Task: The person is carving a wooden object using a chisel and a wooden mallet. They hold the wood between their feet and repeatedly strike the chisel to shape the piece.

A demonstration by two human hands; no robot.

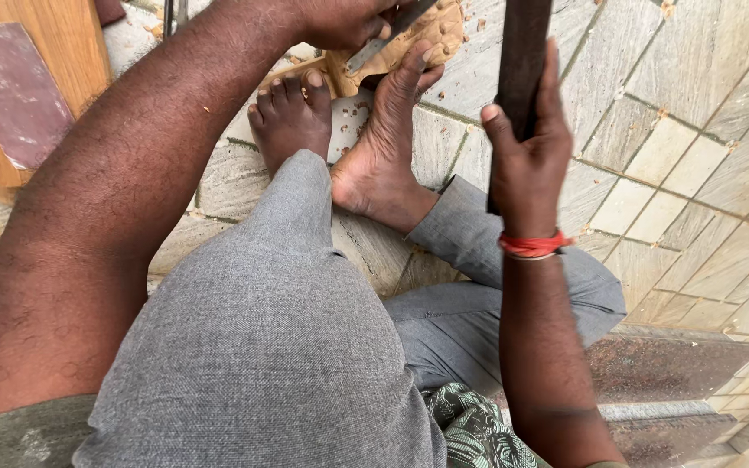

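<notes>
You are sitting on the stone tile floor (695,173) with both bare feet pushed forward, and you are using them as a clamp. Your right foot (387,147) is pressing its toes against the carved wooden piece (426,39) at the top of the view, while your left foot (292,117) is resting just beside it; this is keeping the carving from sliding as you work.

Your left hand (348,22) is reaching down to the carving, its grip pinching a slim metal chisel (387,39) whose blade is lying slanted across the pale wood. The fingers are partly cut off by the frame edge, so how they are wrapping it is hard to tell.

Your right hand (526,156), wearing a red thread (530,245) at the wrist, is closing its grip around a dark, flat wooden bar (522,61), holding it upright above the floor, well apart from the chisel.

To the left, a wooden board (54,43) is lying with a reddish sheet (10,91) on it. No container is showing anywhere.
</notes>
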